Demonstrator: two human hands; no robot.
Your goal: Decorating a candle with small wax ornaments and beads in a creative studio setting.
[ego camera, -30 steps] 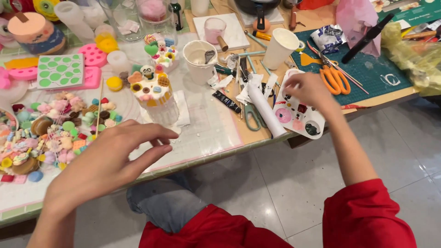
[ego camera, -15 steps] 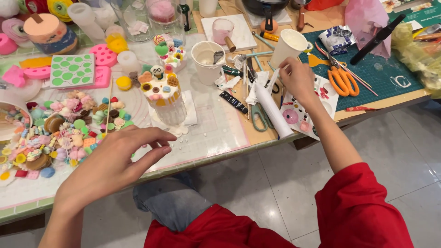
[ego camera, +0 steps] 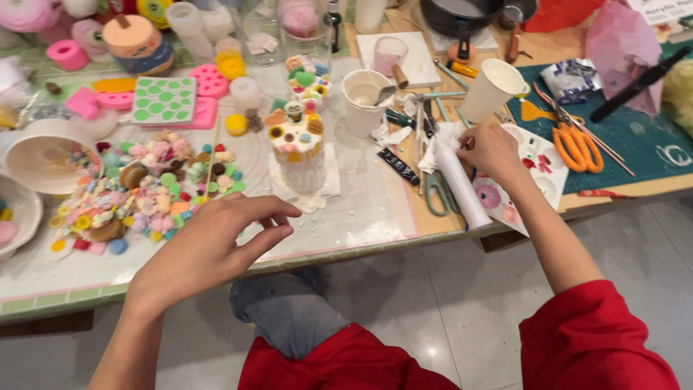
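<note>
My left hand (ego camera: 213,245) hovers with fingers spread over the translucent mat (ego camera: 361,209) near the table's front edge, holding nothing. Just beyond it stands a glass jar (ego camera: 297,155) topped with white cream and small colourful charms. A pile of loose charms (ego camera: 144,195) lies to its left, with a thin wooden skewer (ego camera: 210,160) across it. My right hand (ego camera: 491,153) rests with curled fingers at the top of a white paper roll (ego camera: 458,186), beside a white paint palette (ego camera: 540,173). Whether those fingers pinch anything is hidden.
Two paper cups (ego camera: 364,101) (ego camera: 491,88) stand behind the tools. Orange scissors (ego camera: 577,148) lie on a green cutting mat (ego camera: 642,148); grey scissors (ego camera: 436,193) lie by the roll. Pink moulds (ego camera: 209,81) and a white bowl (ego camera: 40,162) sit at the left.
My right hand has drawn back from the cup and tools to the top of the white roll. The left hand keeps its spread pose; the view has shifted left.
</note>
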